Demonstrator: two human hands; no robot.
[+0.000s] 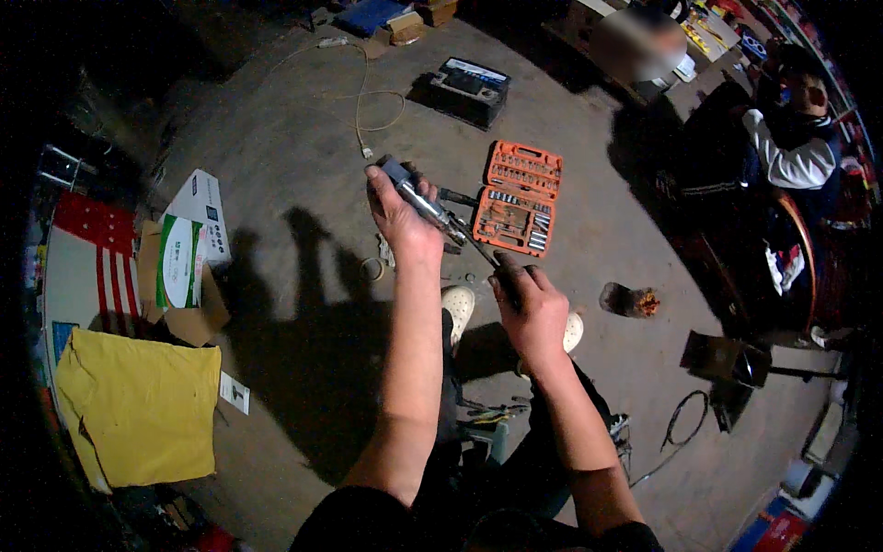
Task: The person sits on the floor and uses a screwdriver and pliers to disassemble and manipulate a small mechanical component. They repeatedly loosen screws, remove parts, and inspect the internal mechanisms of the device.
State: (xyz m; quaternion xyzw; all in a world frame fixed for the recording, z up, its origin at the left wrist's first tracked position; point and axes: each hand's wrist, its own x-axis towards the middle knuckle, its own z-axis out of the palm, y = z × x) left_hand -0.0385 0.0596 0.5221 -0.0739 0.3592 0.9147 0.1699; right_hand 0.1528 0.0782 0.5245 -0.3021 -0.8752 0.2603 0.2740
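My left hand [405, 221] is wrapped round a silver, cylinder-shaped metal device [425, 204] with a dark, blocky end, held above the floor. My right hand [535, 317] grips a slim, dark, rod-like tool [480, 245], perhaps a screwdriver, whose handle is mostly hidden by the fingers. Its far end reaches the lower end of the device, and I cannot tell whether it goes in or only touches. Beyond my hands, an orange socket set case [520, 195] lies open on the floor with sockets in its slots.
A black car battery [469, 92] stands farther off, beside a pale cord [379, 92]. Cardboard boxes [195, 322] and a yellow cloth-like sheet [143, 405] are on the left. On the right are a seated person [796, 147], a small dark container [630, 300] and a black hose [685, 432].
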